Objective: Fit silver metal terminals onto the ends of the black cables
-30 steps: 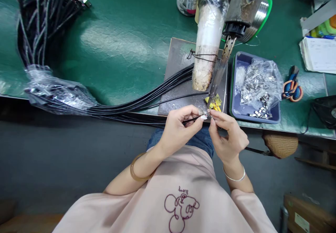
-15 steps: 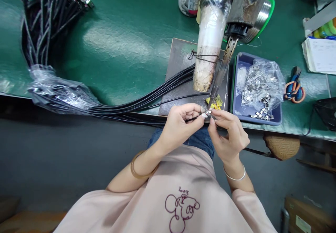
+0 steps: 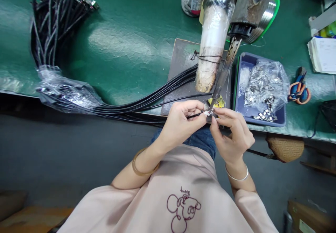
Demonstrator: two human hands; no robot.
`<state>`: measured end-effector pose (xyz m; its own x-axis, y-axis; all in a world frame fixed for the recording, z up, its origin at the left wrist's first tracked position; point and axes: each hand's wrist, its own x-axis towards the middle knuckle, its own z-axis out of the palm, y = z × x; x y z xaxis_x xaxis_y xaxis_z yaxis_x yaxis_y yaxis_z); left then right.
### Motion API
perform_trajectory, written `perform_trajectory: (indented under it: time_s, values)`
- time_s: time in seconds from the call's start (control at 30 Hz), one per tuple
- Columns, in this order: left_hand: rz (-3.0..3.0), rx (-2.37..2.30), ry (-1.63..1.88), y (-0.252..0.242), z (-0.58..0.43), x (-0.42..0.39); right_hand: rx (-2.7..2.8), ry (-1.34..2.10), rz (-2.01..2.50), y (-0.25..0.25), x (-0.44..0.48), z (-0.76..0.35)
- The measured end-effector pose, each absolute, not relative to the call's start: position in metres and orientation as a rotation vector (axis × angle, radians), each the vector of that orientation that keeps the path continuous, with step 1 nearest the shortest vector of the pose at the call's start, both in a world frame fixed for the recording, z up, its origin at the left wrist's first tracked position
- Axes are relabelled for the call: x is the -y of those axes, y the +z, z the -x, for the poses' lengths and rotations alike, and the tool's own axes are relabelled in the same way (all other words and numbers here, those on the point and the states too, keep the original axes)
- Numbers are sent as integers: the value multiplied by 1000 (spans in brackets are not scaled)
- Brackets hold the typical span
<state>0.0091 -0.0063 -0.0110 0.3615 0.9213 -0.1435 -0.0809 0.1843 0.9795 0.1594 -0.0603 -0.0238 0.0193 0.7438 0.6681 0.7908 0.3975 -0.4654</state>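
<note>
My left hand [image 3: 183,121] pinches the end of a black cable [image 3: 193,115] near the front edge of the bench. Against that end sits a small silver metal connector [image 3: 210,112], partly covered by fingertips. Thumb and index finger of my right hand [image 3: 232,129] close on the connector's other side; exactly how they grip it is too small to see. The tip of a fixed soldering iron [image 3: 220,79] points down and meets the connector from above. Behind the tip lies a yellow piece [image 3: 217,102] on the dark board [image 3: 181,56].
Bundled black cables [image 3: 73,93], wrapped in plastic, stretch left. A wrapped white tube [image 3: 208,58] stands beside the iron. Right are a blue tray [image 3: 282,115] with bagged metal connectors, cutters [image 3: 299,89] and papers [image 3: 324,54]. Behind are a solder spool [image 3: 267,19] and a jar [image 3: 193,0].
The whole view has shifted slightly, so everything appears a little farther right. Both hands stay together at the iron's tip, with the connector turned or shifted slightly.
</note>
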Motion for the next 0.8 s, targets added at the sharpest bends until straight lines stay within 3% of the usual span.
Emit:
perform_trajectory:
  time_s: [0.8]
  values:
    - [-1294, -922, 820, -7, -5, 1, 1780, -55, 1364, -20, 59, -162]
